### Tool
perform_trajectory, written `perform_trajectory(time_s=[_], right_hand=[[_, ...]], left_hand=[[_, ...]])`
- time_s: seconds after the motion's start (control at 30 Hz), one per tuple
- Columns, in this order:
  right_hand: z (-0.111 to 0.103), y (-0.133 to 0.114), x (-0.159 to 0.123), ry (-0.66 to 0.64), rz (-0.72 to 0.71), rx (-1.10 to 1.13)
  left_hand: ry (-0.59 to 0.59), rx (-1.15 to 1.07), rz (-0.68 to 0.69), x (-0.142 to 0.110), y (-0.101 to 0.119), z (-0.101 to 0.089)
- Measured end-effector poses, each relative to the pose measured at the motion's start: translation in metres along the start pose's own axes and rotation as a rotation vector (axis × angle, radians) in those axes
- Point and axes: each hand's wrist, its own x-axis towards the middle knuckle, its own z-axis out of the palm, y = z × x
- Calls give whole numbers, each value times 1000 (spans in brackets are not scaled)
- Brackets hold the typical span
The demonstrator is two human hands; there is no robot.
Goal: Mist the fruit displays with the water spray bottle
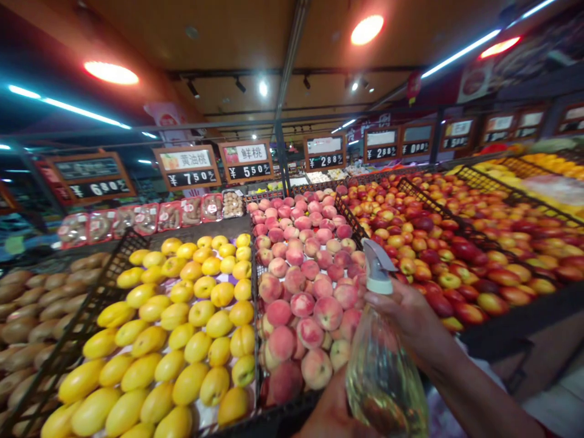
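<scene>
A clear spray bottle (383, 371) with a pale green and grey spray head stands upright before me at the lower right, pale yellowish in its see-through body. My right hand (408, 316) is closed around its neck, just under the head. Low at the bottle's left side, my left hand (335, 404) is against the body, its fingers partly hidden behind and below the frame edge. Pink peaches (314, 316) fill the bin directly behind the bottle. Yellow fruit (182, 334) lies in spaced rows to the left of them.
Kiwis (41, 310) lie at the far left. Red nectarines (424, 243) fill bins on the right. Black lattice dividers (114, 274) separate the bins. Wrapped trays (168, 216) line the back, under price signs (246, 161) on a rail.
</scene>
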Motion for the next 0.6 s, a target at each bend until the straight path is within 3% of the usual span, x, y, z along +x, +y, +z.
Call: perform_trajectory(time_s=[0.13, 0.27, 0.47, 0.6], right_hand=[[17, -1, 7, -67, 18, -15], [36, -1, 16, -105, 12, 0], [59, -1, 18, -189, 4, 26], [75, 0, 15, -229, 70, 14]], left_hand=[[102, 57, 51, -9, 4, -2], [254, 191, 16, -24, 7, -8], [470, 319, 2, -55, -11, -41], [543, 363, -11, -76, -27, -62]])
